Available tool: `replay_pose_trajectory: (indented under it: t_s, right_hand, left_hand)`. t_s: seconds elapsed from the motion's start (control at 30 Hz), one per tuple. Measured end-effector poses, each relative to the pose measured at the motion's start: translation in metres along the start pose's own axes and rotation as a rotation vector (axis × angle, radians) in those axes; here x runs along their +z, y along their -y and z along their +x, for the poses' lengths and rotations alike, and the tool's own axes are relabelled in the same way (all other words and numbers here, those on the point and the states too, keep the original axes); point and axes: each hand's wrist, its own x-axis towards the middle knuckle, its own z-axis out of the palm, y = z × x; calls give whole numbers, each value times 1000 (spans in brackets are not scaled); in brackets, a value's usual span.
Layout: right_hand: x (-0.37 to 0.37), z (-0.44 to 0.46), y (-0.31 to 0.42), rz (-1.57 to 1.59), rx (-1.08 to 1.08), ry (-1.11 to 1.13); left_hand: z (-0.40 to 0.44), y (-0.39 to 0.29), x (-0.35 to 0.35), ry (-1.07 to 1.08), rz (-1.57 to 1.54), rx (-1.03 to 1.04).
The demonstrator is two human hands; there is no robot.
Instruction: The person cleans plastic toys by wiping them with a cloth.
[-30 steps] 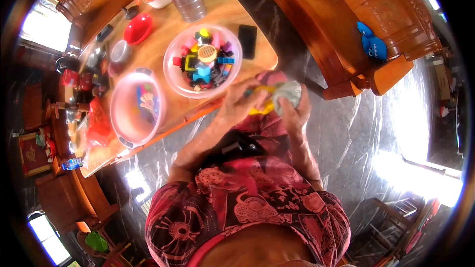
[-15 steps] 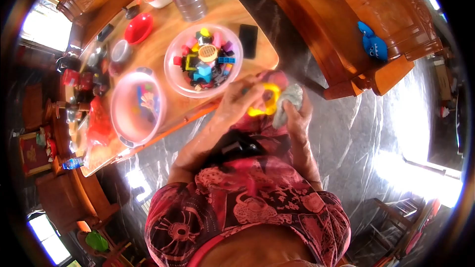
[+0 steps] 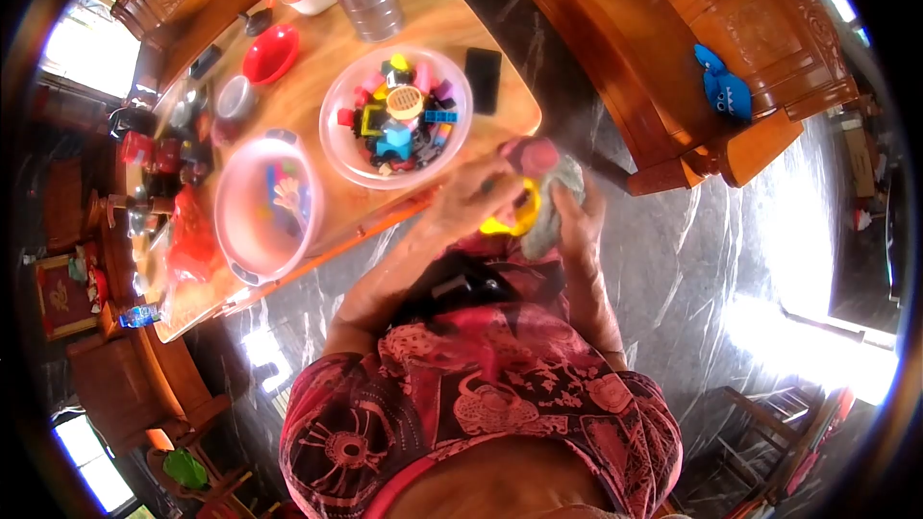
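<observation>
My left hand [image 3: 473,194] is closed around a yellow toy piece [image 3: 525,211] with an opening in its middle; its exact kind is unclear. My right hand [image 3: 580,219] grips a greyish-green cloth [image 3: 546,223] and presses it against the yellow piece's right side. Both hands are over my lap, just off the table's near edge. Closest to my left hand stands a clear round tub [image 3: 330,139] full of mixed toy pieces and blocks. Left of that tub is a pink-white basin [image 3: 231,240] with a few small toys at its bottom.
On the wooden table [image 3: 452,0] are a metal tumbler [image 3: 363,0], a red bowl [image 3: 271,55], a dark phone [image 3: 483,79] and a red plastic bag [image 3: 188,245]. A wooden bench [image 3: 615,48] at right carries a blue shark-like toy [image 3: 723,86].
The yellow piece has turned and shifted slightly in my left hand. My right hand has moved the cloth a little left, closer against it. The tubs have stayed put.
</observation>
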Motion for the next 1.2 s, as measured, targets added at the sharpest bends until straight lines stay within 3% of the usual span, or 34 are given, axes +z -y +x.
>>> replay_pose_trajectory:
  t_s: [0.8, 0.87, 1.2]
  right_hand:
    - [1, -11, 3, 161, -89, 87]
    - [5, -13, 8, 296, -88, 94]
    - [-15, -3, 0, 82, -151, 216]
  left_hand:
    - [3, 2, 14, -237, -384, 142]
    - [3, 2, 14, -238, -375, 151]
    - [3, -1, 2, -126, -238, 48]
